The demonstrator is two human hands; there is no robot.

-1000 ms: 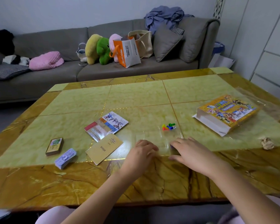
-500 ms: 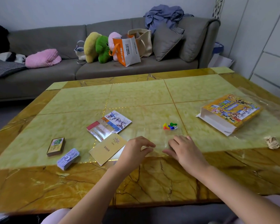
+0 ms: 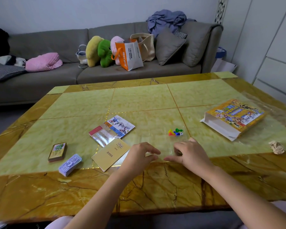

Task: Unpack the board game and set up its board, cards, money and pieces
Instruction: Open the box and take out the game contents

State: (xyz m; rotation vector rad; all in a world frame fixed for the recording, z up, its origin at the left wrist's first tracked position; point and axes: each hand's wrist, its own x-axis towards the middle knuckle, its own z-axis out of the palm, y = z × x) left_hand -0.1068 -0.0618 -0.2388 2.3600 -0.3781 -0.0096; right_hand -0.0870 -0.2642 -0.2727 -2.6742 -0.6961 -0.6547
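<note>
A grey sofa (image 3: 40,83) backs my yellow stone counter (image 3: 139,100). The game box (image 3: 234,118) lies near the right edge. At the front edge my left hand (image 3: 139,157) pinches a clear wrap (image 3: 163,144); my right hand (image 3: 191,154) curls beside it, and I can't tell its grip. Front-left lie the booklet (image 3: 110,153), card deck (image 3: 57,151) and money stack (image 3: 70,164); the pieces (image 3: 175,132) sit mid-counter.
</note>
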